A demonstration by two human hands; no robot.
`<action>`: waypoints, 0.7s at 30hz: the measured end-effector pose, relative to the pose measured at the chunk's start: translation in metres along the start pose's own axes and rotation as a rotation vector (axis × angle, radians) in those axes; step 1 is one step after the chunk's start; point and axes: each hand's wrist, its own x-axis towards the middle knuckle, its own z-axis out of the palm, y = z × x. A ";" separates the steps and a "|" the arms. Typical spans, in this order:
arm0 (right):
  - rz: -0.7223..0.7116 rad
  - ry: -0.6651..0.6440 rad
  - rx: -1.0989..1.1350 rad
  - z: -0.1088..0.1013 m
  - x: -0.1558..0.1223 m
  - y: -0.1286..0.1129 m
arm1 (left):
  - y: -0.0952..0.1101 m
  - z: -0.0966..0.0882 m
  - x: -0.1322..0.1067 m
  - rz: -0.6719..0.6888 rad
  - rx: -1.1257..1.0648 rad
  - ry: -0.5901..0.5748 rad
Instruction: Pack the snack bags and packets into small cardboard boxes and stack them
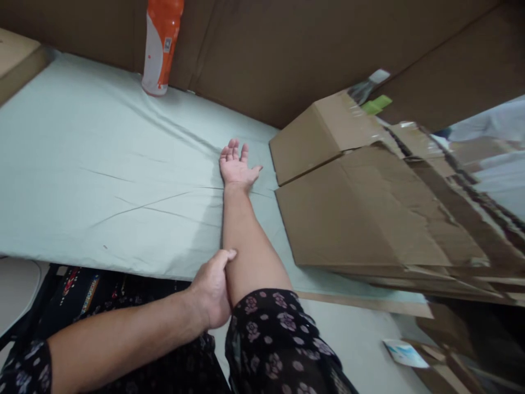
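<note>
Left hand (pixel 211 290), clasping right forearm (pixel 258 246) under its thumb, other fingers hidden; right hand (pixel 238 169), spread, empty, cardboard box (pixel 301 145) right of its fingers; step, I judge: arm-holding; next move calls for loosening

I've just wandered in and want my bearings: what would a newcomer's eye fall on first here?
Probably the bare right forearm stretched over the pale green cloth, its right hand open palm up and the left hand holding it below the sleeve-free middle. Next comes the bright orange-and-white bottle at the back, before the brown cardboard wall; then the cardboard boxes on the right.
</note>
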 end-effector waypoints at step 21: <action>0.034 0.014 -0.042 0.021 -0.006 0.003 | 0.010 0.003 -0.016 -0.015 -0.019 0.051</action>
